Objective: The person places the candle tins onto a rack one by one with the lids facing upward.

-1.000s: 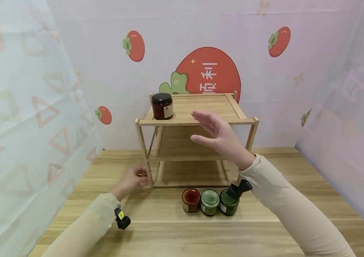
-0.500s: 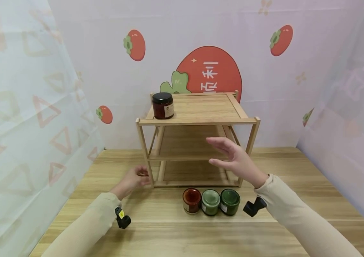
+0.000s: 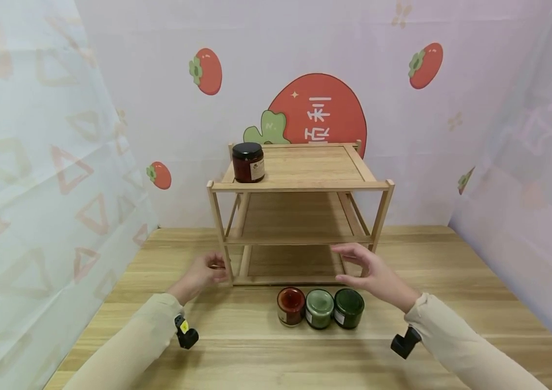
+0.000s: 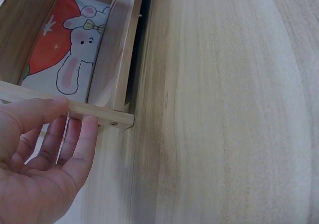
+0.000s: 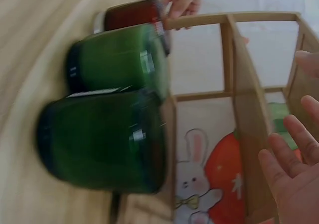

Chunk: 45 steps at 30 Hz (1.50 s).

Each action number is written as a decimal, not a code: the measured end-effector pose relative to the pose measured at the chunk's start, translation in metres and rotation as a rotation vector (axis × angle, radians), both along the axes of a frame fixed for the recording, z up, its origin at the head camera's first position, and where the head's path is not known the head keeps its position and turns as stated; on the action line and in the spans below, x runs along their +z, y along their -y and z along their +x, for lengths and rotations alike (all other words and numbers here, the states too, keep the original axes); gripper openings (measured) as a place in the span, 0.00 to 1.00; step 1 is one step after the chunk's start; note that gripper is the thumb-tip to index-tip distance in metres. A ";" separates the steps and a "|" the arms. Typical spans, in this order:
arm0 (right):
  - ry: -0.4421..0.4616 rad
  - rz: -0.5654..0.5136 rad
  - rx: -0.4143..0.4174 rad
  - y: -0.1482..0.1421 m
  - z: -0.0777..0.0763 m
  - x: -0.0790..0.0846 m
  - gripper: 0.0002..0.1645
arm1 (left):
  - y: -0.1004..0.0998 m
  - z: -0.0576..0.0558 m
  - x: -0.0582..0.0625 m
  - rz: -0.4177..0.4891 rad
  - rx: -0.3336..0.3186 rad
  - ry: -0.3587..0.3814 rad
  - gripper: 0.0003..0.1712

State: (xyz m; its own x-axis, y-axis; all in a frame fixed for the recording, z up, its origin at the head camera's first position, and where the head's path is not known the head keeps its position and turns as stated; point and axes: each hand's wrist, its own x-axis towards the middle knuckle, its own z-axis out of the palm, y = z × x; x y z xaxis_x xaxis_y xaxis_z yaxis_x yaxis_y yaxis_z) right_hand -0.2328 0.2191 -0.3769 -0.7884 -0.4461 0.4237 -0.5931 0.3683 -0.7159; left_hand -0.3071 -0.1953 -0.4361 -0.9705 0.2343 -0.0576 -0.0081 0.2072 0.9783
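Note:
My left hand [image 3: 202, 276] pinches the front left leg of a wooden three-tier shelf [image 3: 300, 186]; the left wrist view shows the thumb on one side of the post [image 4: 102, 115] and fingertips on the other. My right hand [image 3: 373, 273] hangs with nothing in it, fingers spread and thumb apart, just above and right of a dark green glass jar [image 3: 349, 309]. Beside that jar stand a light green jar [image 3: 319, 309] and a red jar [image 3: 291, 306] in a row. Blurred in the right wrist view, the green jars [image 5: 104, 144] have dark bands at the table side.
A dark brown jar [image 3: 248, 162] with a black lid and a pale label stands on the shelf's top tier, at the left. The row of jars is in front of the shelf's lower front rail. Printed cloth walls [image 3: 158, 97] enclose the wooden table [image 3: 266, 357].
My right hand has come down from over the shelf's top tier and moved right, to beside the dark green jar. The left hand stays at the shelf leg.

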 end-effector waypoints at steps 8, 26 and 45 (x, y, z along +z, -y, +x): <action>0.110 0.117 -0.067 -0.017 0.010 -0.028 0.33 | 0.000 0.000 -0.001 -0.002 -0.001 0.002 0.21; 0.165 0.145 -0.055 -0.032 0.013 -0.058 0.41 | -0.001 0.002 0.001 0.004 -0.009 -0.001 0.20; 0.238 0.170 -0.044 -0.033 0.018 -0.068 0.48 | -0.001 0.000 -0.001 0.000 0.000 0.008 0.22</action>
State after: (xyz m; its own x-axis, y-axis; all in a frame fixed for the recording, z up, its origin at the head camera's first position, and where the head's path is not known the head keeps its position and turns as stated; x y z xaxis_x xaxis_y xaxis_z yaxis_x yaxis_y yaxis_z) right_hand -0.2145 0.2522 -0.4447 -0.8766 -0.4583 0.1470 -0.3972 0.5165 -0.7586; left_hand -0.3075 -0.1941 -0.4371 -0.9701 0.2339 -0.0652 -0.0158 0.2070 0.9782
